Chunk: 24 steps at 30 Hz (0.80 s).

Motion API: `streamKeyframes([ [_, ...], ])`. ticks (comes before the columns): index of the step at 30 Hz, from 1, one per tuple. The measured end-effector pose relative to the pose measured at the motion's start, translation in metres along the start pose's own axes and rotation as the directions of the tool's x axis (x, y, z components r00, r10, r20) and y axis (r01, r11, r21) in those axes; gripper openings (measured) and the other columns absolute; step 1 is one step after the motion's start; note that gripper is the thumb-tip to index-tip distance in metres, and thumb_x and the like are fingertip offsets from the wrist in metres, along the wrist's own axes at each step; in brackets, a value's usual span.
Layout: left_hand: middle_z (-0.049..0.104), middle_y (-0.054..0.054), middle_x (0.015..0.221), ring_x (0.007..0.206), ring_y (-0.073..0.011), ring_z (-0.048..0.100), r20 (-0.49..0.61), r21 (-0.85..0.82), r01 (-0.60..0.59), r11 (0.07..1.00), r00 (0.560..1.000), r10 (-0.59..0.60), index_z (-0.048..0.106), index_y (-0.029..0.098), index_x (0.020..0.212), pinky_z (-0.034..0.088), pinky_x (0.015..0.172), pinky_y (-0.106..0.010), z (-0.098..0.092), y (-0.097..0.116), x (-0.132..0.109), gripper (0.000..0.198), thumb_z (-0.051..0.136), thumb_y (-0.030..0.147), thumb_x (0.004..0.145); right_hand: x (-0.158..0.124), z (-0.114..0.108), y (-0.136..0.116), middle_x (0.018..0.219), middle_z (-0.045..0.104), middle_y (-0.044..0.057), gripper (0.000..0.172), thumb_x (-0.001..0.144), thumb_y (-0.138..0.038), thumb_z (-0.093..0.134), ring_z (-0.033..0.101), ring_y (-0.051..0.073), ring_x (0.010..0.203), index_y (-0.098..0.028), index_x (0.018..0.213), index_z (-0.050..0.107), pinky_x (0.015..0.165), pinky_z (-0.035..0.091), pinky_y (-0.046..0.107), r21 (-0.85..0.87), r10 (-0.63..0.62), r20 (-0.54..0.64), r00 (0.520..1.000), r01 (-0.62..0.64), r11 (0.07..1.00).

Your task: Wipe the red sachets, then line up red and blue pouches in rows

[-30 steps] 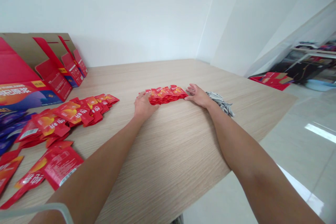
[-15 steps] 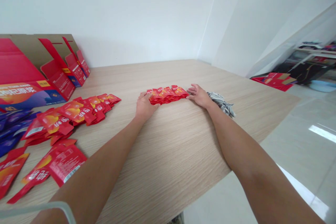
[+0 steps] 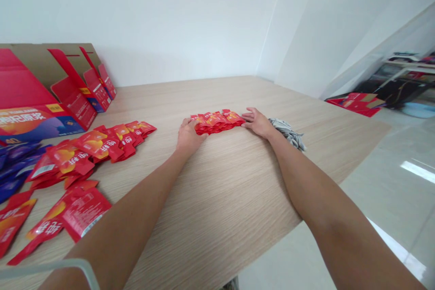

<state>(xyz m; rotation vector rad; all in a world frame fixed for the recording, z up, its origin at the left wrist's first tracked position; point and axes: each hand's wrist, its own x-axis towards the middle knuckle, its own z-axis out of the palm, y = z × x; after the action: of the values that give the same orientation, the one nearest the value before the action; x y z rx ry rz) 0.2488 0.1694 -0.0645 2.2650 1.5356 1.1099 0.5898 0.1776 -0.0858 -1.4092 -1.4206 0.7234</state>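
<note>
- the row of red sachets lies on the table between the two hands, its pieces overlapping so closely that they cannot be counted; its left end is partly covered by fingers.
- the left hand is half open at that end, thumb along the near side and fingers over the far side; the fingertips are hard to make out, so whether it grips or only steadies the row cannot be told.
- the right hand is open, fingers loosely spread and thumb close to the row's right end; it has hold of nothing that shows, and whether the thumb touches is unclear.
- a grey bundle lies just beyond the right wrist, partly hidden by it; it looks like cloth, but the folds are too small to read.
- the pile of red pouches lies to the left, some face down, the lower ones buried; the left forearm overlaps the nearest pouches.
- dark blue packets are cut off by the left edge, as is the open red carton behind them, its inside mostly out of sight.
- a pale curved strip crosses the lower left corner, too blurred to name.
- at far right, a red box sits partly behind the table; the shelves beyond are smeared.
</note>
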Motion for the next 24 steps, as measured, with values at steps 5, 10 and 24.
streamKeyframes([
  [5,0.066,-0.016,0.143,0.136,-0.0313,0.063,0.013,0.016,-0.004,1.000,1.000,0.003,0.077,0.017,0.126,0.048,0.123,-0.040,0.000,0.001,0.000,0.055,0.090,0.035,0.075,-0.001,0.000,-0.008,0.150,0.067,0.017,0.085,0.073,-0.012,0.082,0.063,0.030,0.142,-0.022,0.150,0.049,0.125,0.044,0.055,-0.107,-0.013,0.048,0.999,0.018,0.994],
  [10,0.068,-0.014,0.140,0.134,-0.0317,0.064,-0.009,0.011,-0.008,1.000,1.000,0.008,0.078,0.019,0.121,0.047,0.124,-0.043,-0.001,0.001,0.000,0.053,0.091,0.037,0.074,-0.003,0.001,-0.015,0.156,0.063,0.017,0.082,0.077,-0.017,0.082,0.057,0.031,0.148,-0.019,0.153,0.050,0.131,0.034,0.056,-0.291,-0.019,0.093,0.995,0.045,0.956],
  [24,0.070,-0.015,0.136,0.134,-0.0318,0.064,-0.001,-0.018,-0.009,1.000,1.000,0.009,0.077,0.018,0.119,0.048,0.122,-0.044,0.001,0.000,0.000,0.048,0.087,0.030,0.074,0.001,0.004,-0.017,0.160,0.059,0.017,0.077,0.077,-0.015,0.081,0.052,0.033,0.153,-0.018,0.149,0.057,0.133,0.032,0.053,-0.265,-0.039,0.138,0.990,0.075,0.961],
])
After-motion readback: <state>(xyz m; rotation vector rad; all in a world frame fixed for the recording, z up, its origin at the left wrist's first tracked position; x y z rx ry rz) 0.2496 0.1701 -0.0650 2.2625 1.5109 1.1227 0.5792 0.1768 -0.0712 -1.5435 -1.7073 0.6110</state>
